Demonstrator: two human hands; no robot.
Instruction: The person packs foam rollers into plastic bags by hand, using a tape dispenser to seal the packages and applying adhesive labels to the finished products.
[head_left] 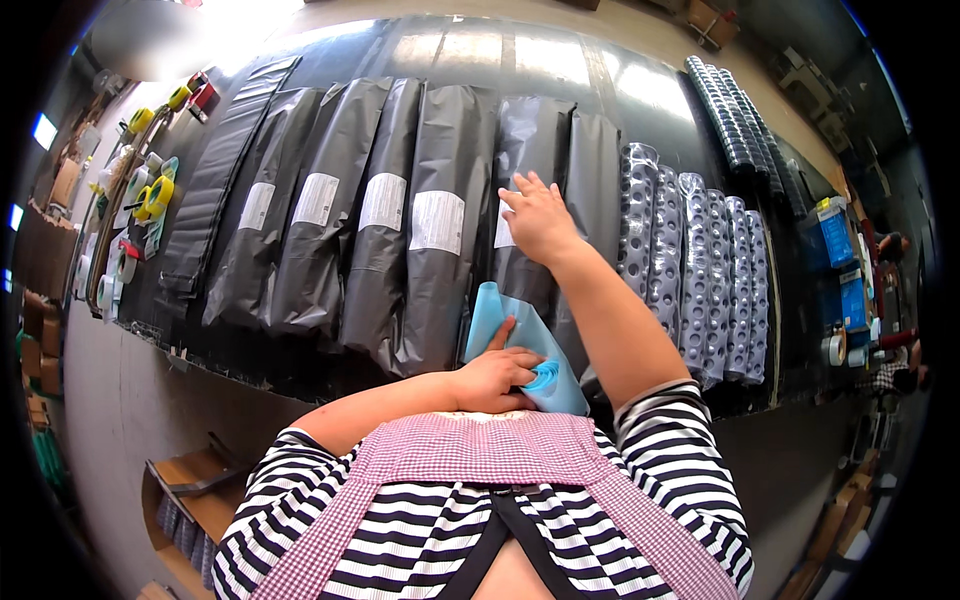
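Note:
My right hand point(540, 220) lies flat, fingers spread, on the white label of a dark grey plastic mailer bag point(535, 140) on the black table point(670, 90). My left hand point(497, 372) grips a roll of light blue sheet point(500, 310) at the table's near edge, close to my body. Several more grey mailer bags point(380, 200) with white labels lie side by side to the left, overlapping one another.
Rolled grey bubble-wrap tubes point(690, 270) lie in a row to the right, with more at the far right point(735, 120). Tape rolls point(155, 195) sit along the left edge. Blue boxes point(832, 230) and a tape roll point(832, 348) are at the right. A wooden shelf point(195, 480) is below left.

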